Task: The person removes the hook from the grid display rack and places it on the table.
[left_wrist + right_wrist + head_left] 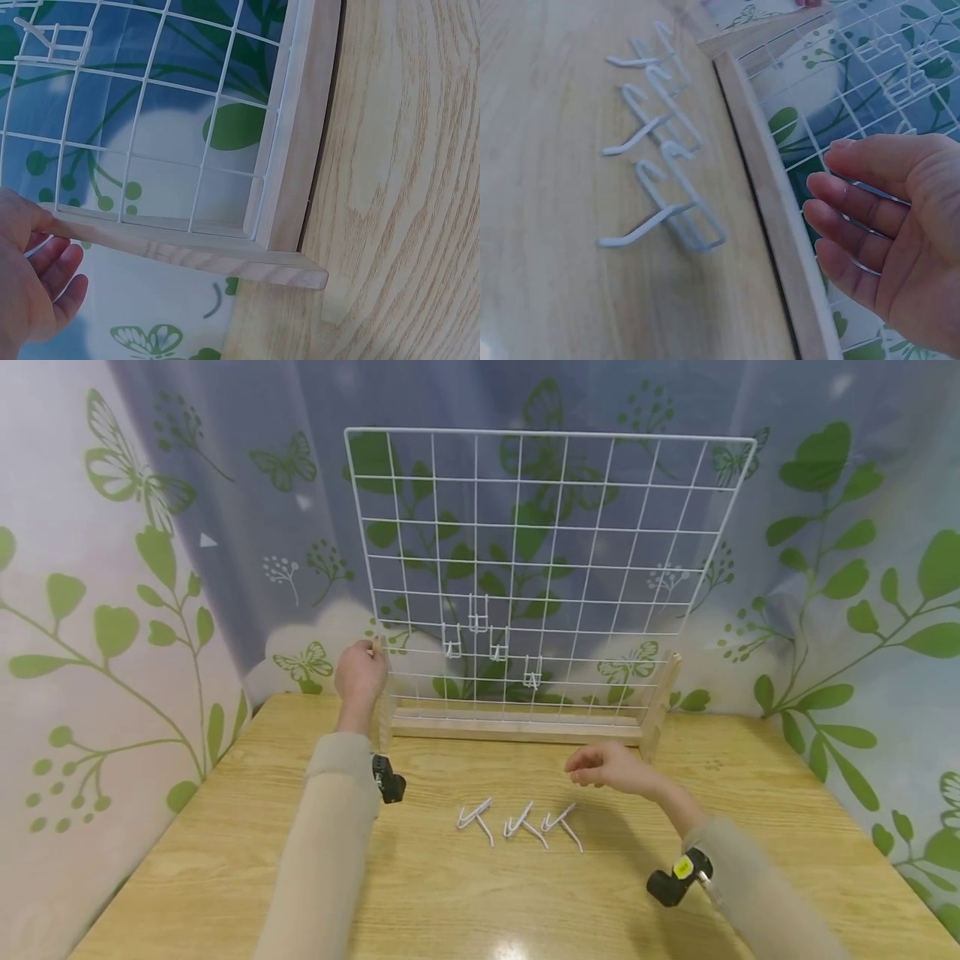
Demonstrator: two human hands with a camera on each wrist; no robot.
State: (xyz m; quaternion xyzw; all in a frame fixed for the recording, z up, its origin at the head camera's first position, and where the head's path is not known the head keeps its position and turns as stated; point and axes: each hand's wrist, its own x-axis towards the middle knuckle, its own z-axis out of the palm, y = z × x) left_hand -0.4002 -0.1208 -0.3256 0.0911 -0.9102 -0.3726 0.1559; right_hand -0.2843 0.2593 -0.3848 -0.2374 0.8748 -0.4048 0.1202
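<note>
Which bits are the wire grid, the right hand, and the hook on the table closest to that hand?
Wire grid (514,562): head view, a wire crossing near its middle.
Right hand (613,768): head view, back of the hand.
Hook (669,213): right wrist view, its prong.

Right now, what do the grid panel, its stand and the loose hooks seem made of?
Grid panel: probably metal wire with a white coating, judging by its thin, straight rods.
Stand: pale, apparently unpainted wood, with streaky grain on its side piece.
Loose hooks: likely bent metal rod; smooth white surface, paint or plastic, I can't tell.
</note>
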